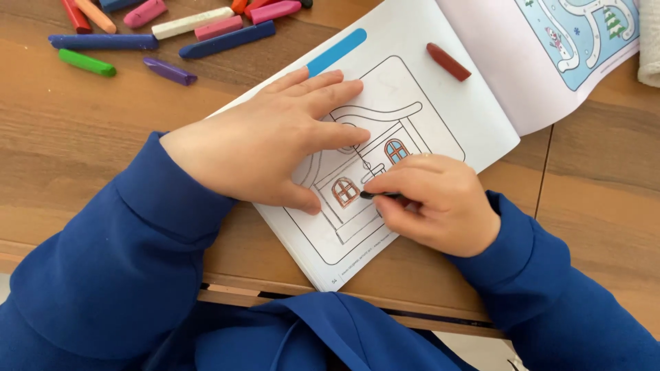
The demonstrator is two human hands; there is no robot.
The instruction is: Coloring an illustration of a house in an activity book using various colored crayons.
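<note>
Colouring book (440, 110): white page, black line-art house, windows filled blue and brown-red, light blue stripe by the spine. Facing page has a pale blue and white winter pattern. Dark crayon (382, 196) in the right hand (436, 206). Brown-red crayon (448, 61) lies on the page. Loose crayons (172, 31): blue, green, purple, pink, white, red, orange. Sleeves (124, 268) navy. Wooden table (598, 178) brown, grained.

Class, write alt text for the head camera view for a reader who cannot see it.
The right hand presses a dark crayon to a house drawing in a colouring book, which the left hand holds flat on a wooden table. Loose crayons lie at the table's far left.
</note>
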